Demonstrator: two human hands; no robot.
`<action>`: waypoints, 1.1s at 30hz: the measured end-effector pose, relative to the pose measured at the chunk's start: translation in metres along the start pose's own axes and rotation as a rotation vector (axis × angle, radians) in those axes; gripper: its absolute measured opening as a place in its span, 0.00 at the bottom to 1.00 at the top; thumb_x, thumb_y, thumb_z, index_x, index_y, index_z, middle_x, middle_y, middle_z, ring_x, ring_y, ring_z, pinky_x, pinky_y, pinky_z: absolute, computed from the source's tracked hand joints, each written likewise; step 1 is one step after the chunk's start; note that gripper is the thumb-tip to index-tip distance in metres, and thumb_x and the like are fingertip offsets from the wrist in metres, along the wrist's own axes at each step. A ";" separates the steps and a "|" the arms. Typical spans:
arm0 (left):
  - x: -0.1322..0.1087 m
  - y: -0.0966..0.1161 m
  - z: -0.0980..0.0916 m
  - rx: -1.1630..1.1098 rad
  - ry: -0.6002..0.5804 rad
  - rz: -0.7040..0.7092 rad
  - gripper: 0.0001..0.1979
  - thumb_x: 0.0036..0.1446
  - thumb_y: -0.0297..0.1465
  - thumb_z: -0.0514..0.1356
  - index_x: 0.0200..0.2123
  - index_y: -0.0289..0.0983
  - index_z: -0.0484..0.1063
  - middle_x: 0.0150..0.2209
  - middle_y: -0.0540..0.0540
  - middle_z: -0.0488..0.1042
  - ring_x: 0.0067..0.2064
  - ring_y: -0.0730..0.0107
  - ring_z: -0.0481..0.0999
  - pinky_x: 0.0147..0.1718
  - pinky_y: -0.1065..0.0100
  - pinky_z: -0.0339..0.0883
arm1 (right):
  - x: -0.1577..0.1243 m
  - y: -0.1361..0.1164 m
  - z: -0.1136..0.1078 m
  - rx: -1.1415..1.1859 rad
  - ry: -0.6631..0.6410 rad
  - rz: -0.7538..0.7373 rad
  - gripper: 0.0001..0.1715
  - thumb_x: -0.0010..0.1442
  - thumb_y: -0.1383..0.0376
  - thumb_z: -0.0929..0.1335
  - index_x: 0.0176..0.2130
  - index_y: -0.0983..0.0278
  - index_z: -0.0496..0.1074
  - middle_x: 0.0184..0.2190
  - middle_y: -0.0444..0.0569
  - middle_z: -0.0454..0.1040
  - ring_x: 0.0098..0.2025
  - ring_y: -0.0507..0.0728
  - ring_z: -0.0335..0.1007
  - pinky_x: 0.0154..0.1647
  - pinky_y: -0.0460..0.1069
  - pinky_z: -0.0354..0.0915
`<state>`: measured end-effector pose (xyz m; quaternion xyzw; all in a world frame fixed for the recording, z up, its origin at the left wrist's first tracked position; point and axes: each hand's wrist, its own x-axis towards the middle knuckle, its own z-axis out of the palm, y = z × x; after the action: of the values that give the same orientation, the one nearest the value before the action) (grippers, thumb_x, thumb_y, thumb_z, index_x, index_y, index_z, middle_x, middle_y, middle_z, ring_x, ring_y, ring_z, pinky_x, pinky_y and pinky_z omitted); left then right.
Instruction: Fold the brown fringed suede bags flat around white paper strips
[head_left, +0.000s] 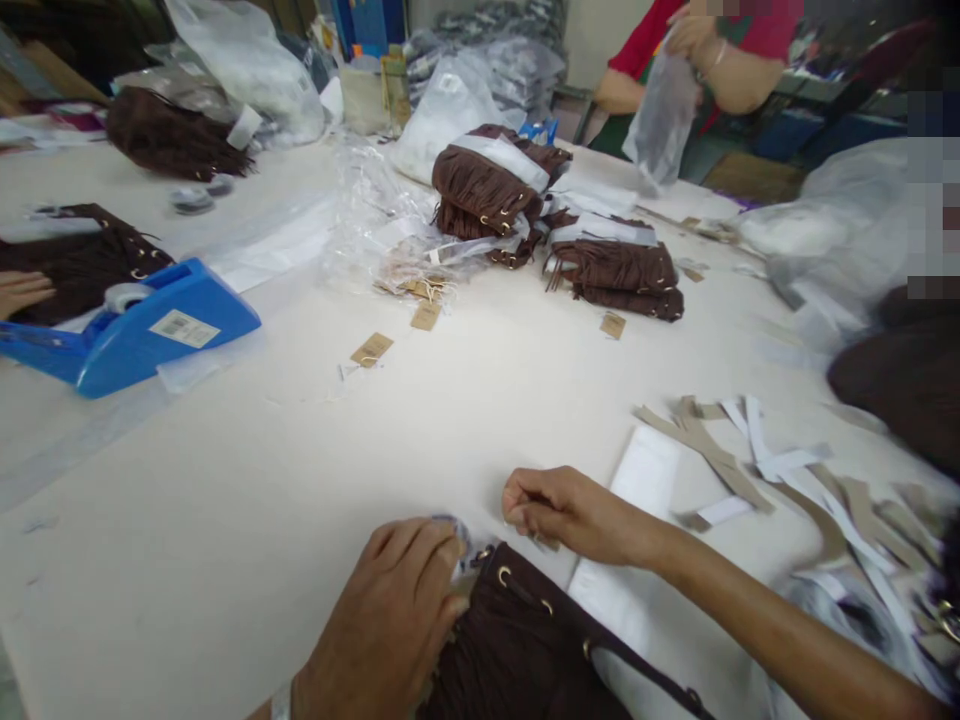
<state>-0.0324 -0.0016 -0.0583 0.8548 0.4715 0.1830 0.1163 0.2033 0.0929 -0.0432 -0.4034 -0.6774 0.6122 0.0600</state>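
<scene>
A dark brown fringed bag point(517, 640) with gold eyelets and a drawstring lies at the front of the table, partly cut off below. My left hand point(397, 600) is closed at its upper left corner, the thumb against the bag. A curved, bluish, see-through piece shows past those fingertips; its kind is unclear. Just beyond the bag's top edge, my right hand point(566, 515) is closed in a pinch. Something small shows under its fingers, too blurred to name. White paper sheets point(645, 470) lie beneath my right wrist.
Brown and white paper strips point(750, 460) are scattered at right. Folded brown bags point(487, 185) sit mid-table near cardboard tags point(373, 349) and crumpled plastic point(367, 210). At left stands a blue tape dispenser point(172, 330), with another person's hand point(22, 292) behind it. A co-worker point(697, 60) holds a plastic bag.
</scene>
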 end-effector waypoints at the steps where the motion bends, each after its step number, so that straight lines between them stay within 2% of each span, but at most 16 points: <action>1: -0.003 -0.001 0.004 0.055 0.022 0.012 0.14 0.59 0.28 0.58 0.50 0.36 0.68 0.49 0.45 0.73 0.51 0.58 0.69 0.52 0.55 0.61 | 0.001 0.003 0.000 0.027 -0.030 0.000 0.05 0.59 0.70 0.62 0.34 0.64 0.67 0.25 0.40 0.67 0.24 0.46 0.61 0.27 0.42 0.58; 3: -0.005 -0.003 0.011 0.130 0.054 0.003 0.14 0.59 0.25 0.59 0.49 0.35 0.69 0.48 0.44 0.74 0.53 0.56 0.67 0.54 0.53 0.59 | 0.004 0.007 0.001 0.056 -0.079 0.004 0.04 0.60 0.68 0.62 0.35 0.64 0.66 0.23 0.40 0.66 0.23 0.47 0.61 0.26 0.42 0.59; 7: 0.003 -0.008 0.016 0.118 0.083 0.022 0.07 0.62 0.23 0.54 0.40 0.34 0.71 0.40 0.46 0.75 0.52 0.60 0.68 0.59 0.52 0.54 | 0.011 0.010 -0.001 0.086 -0.124 0.044 0.06 0.63 0.65 0.61 0.36 0.64 0.66 0.22 0.41 0.68 0.22 0.47 0.61 0.26 0.43 0.61; 9: 0.007 -0.009 0.014 0.094 0.110 0.040 0.09 0.65 0.23 0.51 0.38 0.34 0.71 0.39 0.47 0.75 0.53 0.63 0.68 0.62 0.52 0.50 | 0.013 0.009 -0.002 0.106 -0.136 0.056 0.06 0.63 0.65 0.62 0.37 0.64 0.67 0.23 0.41 0.68 0.22 0.47 0.61 0.26 0.43 0.62; 14: 0.008 -0.015 0.014 0.061 0.199 0.052 0.10 0.66 0.23 0.51 0.38 0.36 0.72 0.41 0.50 0.77 0.55 0.67 0.67 0.65 0.52 0.47 | 0.019 0.007 0.000 0.166 -0.152 0.061 0.06 0.58 0.70 0.62 0.36 0.64 0.67 0.23 0.40 0.67 0.23 0.46 0.62 0.24 0.41 0.60; 20: 0.007 -0.020 0.019 0.041 0.222 0.048 0.08 0.64 0.23 0.54 0.39 0.37 0.73 0.41 0.50 0.77 0.55 0.66 0.67 0.65 0.51 0.51 | 0.025 0.004 0.007 0.144 -0.130 0.019 0.10 0.55 0.75 0.61 0.35 0.64 0.69 0.24 0.39 0.65 0.25 0.46 0.63 0.26 0.41 0.60; 27: 0.006 -0.025 0.026 0.015 0.267 0.050 0.07 0.61 0.22 0.56 0.39 0.36 0.72 0.39 0.48 0.76 0.53 0.63 0.70 0.60 0.52 0.61 | 0.025 0.006 0.008 0.153 -0.123 0.035 0.14 0.52 0.78 0.60 0.34 0.64 0.68 0.25 0.39 0.65 0.25 0.46 0.62 0.25 0.40 0.59; 33: 0.005 -0.027 0.029 0.028 0.258 0.051 0.08 0.59 0.20 0.58 0.41 0.35 0.71 0.40 0.47 0.76 0.54 0.60 0.69 0.59 0.50 0.63 | 0.026 0.011 0.009 0.150 -0.144 0.027 0.14 0.53 0.77 0.60 0.36 0.64 0.69 0.25 0.40 0.66 0.26 0.47 0.63 0.26 0.41 0.60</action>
<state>-0.0383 0.0159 -0.0935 0.8374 0.4631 0.2879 0.0380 0.1863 0.1007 -0.0659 -0.3621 -0.6267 0.6892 0.0330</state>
